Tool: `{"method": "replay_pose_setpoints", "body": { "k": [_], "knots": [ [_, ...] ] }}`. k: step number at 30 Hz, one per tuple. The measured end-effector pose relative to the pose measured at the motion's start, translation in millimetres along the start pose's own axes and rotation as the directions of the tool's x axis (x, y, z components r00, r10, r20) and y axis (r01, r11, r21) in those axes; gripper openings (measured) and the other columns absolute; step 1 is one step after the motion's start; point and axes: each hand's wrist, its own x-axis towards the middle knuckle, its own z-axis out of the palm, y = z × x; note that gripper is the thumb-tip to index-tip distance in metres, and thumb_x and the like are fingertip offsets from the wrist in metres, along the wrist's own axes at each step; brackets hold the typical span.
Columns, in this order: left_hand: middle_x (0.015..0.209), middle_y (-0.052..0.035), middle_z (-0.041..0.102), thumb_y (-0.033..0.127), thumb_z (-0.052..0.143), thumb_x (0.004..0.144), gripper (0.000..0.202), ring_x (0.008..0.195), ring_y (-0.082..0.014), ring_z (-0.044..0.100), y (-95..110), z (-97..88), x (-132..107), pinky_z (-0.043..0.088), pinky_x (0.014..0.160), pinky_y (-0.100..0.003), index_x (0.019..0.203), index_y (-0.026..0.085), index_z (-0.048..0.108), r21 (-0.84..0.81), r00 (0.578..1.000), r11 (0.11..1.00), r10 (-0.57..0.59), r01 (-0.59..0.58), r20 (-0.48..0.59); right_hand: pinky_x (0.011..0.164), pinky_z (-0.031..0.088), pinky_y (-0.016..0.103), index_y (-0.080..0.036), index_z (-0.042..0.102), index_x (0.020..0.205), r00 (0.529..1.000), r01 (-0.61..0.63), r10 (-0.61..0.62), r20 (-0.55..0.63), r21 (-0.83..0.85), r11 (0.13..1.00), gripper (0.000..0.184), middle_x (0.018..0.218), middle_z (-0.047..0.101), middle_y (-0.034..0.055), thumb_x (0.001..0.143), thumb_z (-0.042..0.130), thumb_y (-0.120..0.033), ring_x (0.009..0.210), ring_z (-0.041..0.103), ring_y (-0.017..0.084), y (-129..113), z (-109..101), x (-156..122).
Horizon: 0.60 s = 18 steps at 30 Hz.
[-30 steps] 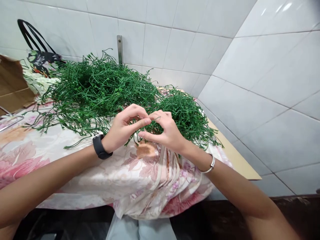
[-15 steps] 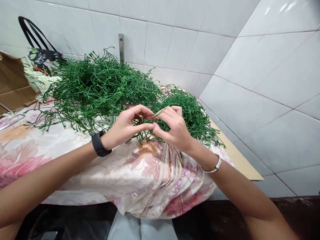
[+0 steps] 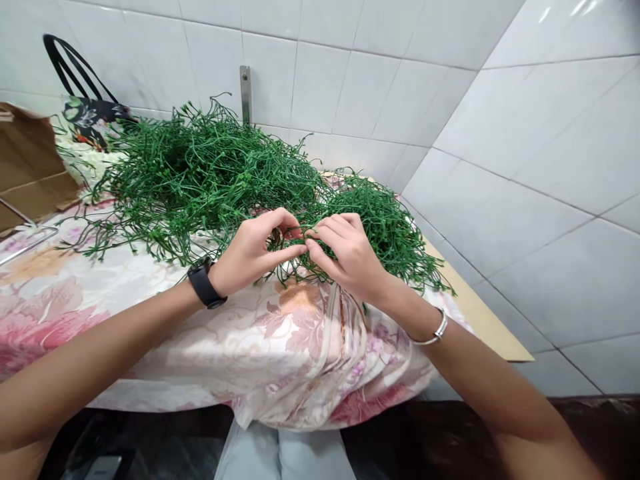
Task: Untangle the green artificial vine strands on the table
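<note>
My left hand [image 3: 263, 247], with a black band at the wrist, and my right hand [image 3: 347, 250], with a silver bangle, meet over the front of the green stems. Between their fingertips is a thin green plastic stem [image 3: 313, 231], pinched by both; the thumb tips nearly touch. My fingers hide part of it. A large tangled pile of green plastic stems [image 3: 210, 167] with small tips lies behind my left hand. Behind and beside my right hand sits a smaller heap of the same stems [image 3: 390, 220].
A flowered cloth [image 3: 175, 347] covers the table and hangs over its front. At the left are a cardboard box [image 3: 30, 160], white flowers [image 3: 95, 163], a metal rod [image 3: 30, 247] and a floral bag [image 3: 93, 117]. Tiled walls [image 3: 330, 87] stand behind and right.
The view has shifted slightly. Both hands stay together at the same spot, with the left fingers a little lower and small shifts in the fingertips around the stem.
</note>
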Motion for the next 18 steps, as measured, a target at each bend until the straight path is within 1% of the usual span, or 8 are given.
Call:
{"method": "replay_pose_setpoints", "body": {
  "k": [4,6,9,11,13,14,16,18],
  "knots": [
    [0.077,-0.0010,0.055,0.020,0.054,0.074,0.010,0.069,-0.0097,0.050,2.1,3.6,-1.8,0.039,0.065,-0.021,0.082,0.014,0.050,0.016,0.999,0.999,-0.029,0.029,0.029,0.081,0.033,0.032,-0.012,0.055,0.078,0.999,0.034,-0.034,-0.005,-0.022,0.999,0.024,0.077,0.058,0.0058,0.086,0.037,-0.026,0.076,0.048,0.014,-2.1,2.6,-0.1],
    [0.077,-0.0015,0.055,0.018,0.050,0.075,0.008,0.069,-0.0102,0.049,3.0,6.0,-3.0,0.038,0.065,-0.022,0.082,0.014,0.049,0.058,0.999,0.998,-0.027,0.024,0.045,0.080,0.034,0.032,-0.013,0.055,0.077,0.999,0.036,-0.036,-0.006,-0.019,0.999,0.024,0.075,0.057,0.0058,0.086,0.036,-0.025,0.074,0.047,0.014,-3.3,4.3,-0.4],
    [0.073,-0.0023,0.051,0.020,0.042,0.080,0.008,0.068,-0.0122,0.044,3.3,7.4,-4.2,0.035,0.063,-0.024,0.078,0.014,0.049,0.180,0.994,0.982,0.044,-0.061,0.095,0.081,0.035,0.033,-0.014,0.052,0.075,0.999,0.036,-0.036,0.003,0.056,0.998,0.022,0.075,0.055,0.0060,0.086,0.036,-0.023,0.077,0.047,0.015,-5.2,5.1,-0.7],
    [0.068,-0.0013,0.046,0.021,0.037,0.082,0.014,0.064,-0.0122,0.040,3.7,5.8,-4.1,0.032,0.061,-0.025,0.073,0.015,0.046,0.204,0.985,0.972,0.090,-0.119,0.146,0.080,0.036,0.033,-0.015,0.050,0.073,0.999,0.043,-0.045,0.007,0.171,0.984,0.020,0.075,0.054,0.0061,0.086,0.036,-0.022,0.081,0.047,0.016,-6.5,3.9,-0.6],
    [0.063,0.0006,0.041,0.021,0.035,0.083,0.018,0.059,-0.0107,0.036,4.5,2.5,-3.3,0.030,0.057,-0.024,0.068,0.016,0.042,0.125,0.977,0.985,0.096,-0.121,0.190,0.078,0.038,0.030,-0.015,0.048,0.071,0.998,0.044,-0.055,0.024,0.329,0.943,0.020,0.076,0.052,0.0058,0.086,0.035,-0.021,0.081,0.046,0.015,-7.3,1.7,-0.4],
    [0.061,0.0016,0.039,0.021,0.035,0.083,0.019,0.056,-0.0098,0.035,5.0,0.6,-2.6,0.029,0.055,-0.024,0.066,0.016,0.041,0.053,0.973,0.994,0.078,-0.092,0.215,0.076,0.039,0.029,-0.015,0.048,0.071,0.997,0.037,-0.060,0.042,0.410,0.911,0.020,0.076,0.052,0.0055,0.086,0.035,-0.020,0.080,0.045,0.014,-7.4,0.5,-0.2],
    [0.057,0.0028,0.039,0.022,0.037,0.082,0.021,0.052,-0.0086,0.035,5.6,-3.2,-1.2,0.029,0.051,-0.023,0.062,0.017,0.040,-0.124,0.958,0.992,0.005,0.032,0.288,0.073,0.040,0.027,-0.015,0.048,0.071,0.993,0.005,-0.069,0.094,0.555,0.832,0.021,0.075,0.051,0.0042,0.086,0.035,-0.021,0.078,0.045,0.012,-6.9,-1.6,0.2],
    [0.053,0.0028,0.040,0.022,0.040,0.080,0.021,0.049,-0.0085,0.037,5.9,-6.4,0.1,0.032,0.048,-0.023,0.060,0.017,0.044,-0.315,0.926,0.925,-0.086,0.211,0.367,0.071,0.040,0.027,-0.015,0.049,0.070,0.987,-0.049,-0.070,0.145,0.685,0.727,0.022,0.072,0.051,0.0026,0.086,0.036,-0.023,0.074,0.046,0.011,-5.7,-3.5,0.7]
  ]
}}
